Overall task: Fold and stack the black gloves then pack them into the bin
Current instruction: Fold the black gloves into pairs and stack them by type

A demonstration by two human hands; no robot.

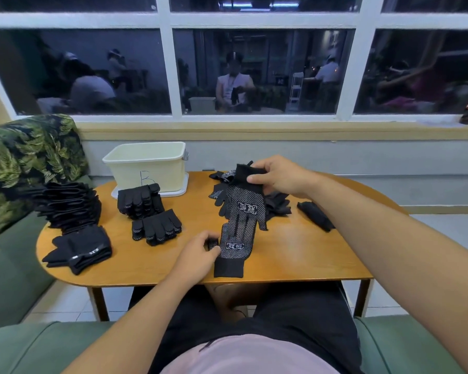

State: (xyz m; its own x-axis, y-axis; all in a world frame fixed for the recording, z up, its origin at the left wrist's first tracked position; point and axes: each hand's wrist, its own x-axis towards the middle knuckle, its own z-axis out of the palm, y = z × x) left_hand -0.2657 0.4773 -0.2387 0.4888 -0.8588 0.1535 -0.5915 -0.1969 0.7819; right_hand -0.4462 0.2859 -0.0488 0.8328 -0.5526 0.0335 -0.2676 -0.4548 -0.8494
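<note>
Two black dotted gloves (pixel 239 225) lie stretched end to end over the wooden table (pixel 295 252). My right hand (pixel 277 176) pinches the cuff of the far glove and lifts it. My left hand (pixel 200 252) pinches the thumb side of the near glove, whose cuff hangs at the table's front edge. Loose unfolded gloves (pixel 276 205) are heaped behind. Folded gloves (pixel 157 228) and a stack (pixel 139 201) sit left of centre. The cream bin (pixel 146 166), marked B, stands at the back left.
A tall leaning stack of folded black gloves (pixel 68 203) and a flat pile (pixel 79 249) occupy the table's left end. One rolled glove (pixel 315 215) lies at the right. A leaf-print cushion (pixel 25 163) sits on the green sofa to the left.
</note>
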